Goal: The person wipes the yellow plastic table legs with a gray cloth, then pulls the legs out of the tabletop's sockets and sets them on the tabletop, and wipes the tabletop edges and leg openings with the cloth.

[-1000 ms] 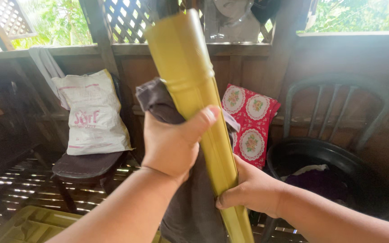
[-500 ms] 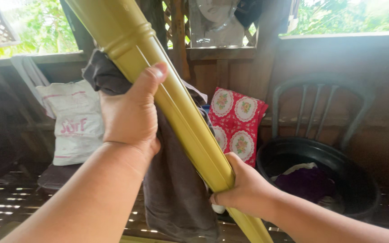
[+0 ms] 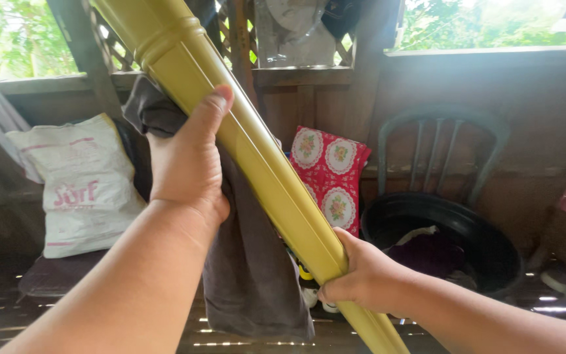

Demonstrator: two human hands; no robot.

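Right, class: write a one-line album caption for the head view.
Left hand presses grey cloth against a yellow-green bamboo pole; right hand grips lower.

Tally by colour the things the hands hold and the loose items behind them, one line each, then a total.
Yellow-green: 1, the bamboo pole, gripped by the left hand and the right hand.
Dark grey: 1, the cloth pressed against the pole.
White: 1, the sack.
Red: 1, the floral cushion.
Black: 1, the basin.
Total: 5
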